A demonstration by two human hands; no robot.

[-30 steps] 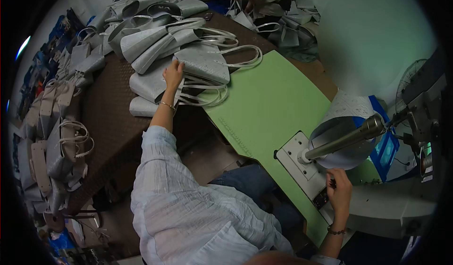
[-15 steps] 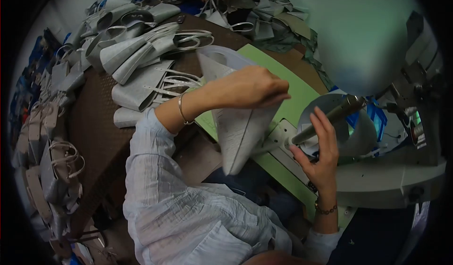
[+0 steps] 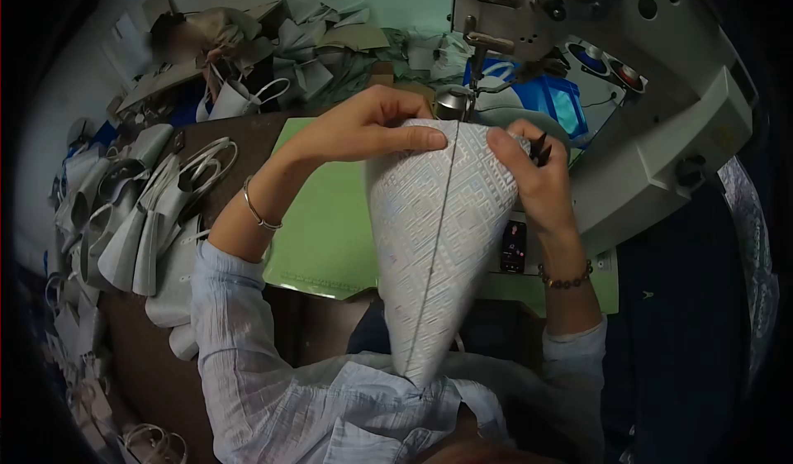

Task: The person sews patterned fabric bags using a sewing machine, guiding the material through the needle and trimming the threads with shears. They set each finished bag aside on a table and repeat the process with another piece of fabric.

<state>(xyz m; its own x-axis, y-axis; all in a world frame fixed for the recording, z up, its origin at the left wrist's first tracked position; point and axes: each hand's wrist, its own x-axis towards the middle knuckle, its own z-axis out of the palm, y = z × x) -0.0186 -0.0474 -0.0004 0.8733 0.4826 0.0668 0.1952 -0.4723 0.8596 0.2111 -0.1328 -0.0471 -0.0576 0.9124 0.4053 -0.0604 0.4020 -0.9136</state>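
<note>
A silvery-white handbag [image 3: 438, 241] with an embossed pattern and a dark centre seam hangs tapering down toward my lap. Its upper edge is at the sewing machine's needle and presser foot [image 3: 467, 92], by the round metal post top [image 3: 453, 99]. My left hand [image 3: 372, 129] pinches the upper left edge, thumb on the front face. At the upper right, my right hand [image 3: 537, 171] grips the bag with its thumb pressed on the front. Dark pointed tips, perhaps of thread snips [image 3: 540, 150], stick out beside my right fingers. The bag's inside is hidden.
The sewing machine's arm [image 3: 661, 133] fills the right side. Under the bag lies a green board [image 3: 322, 224], with a phone [image 3: 513, 245] at its right. Handbags with handles [image 3: 136, 233] are piled left. Another person [image 3: 219, 38] sits at the far left back.
The bag has moved up to the machine's needle, its seam now facing me. My right hand, open beside the machine's post before, has closed on the bag. The view has turned right.
</note>
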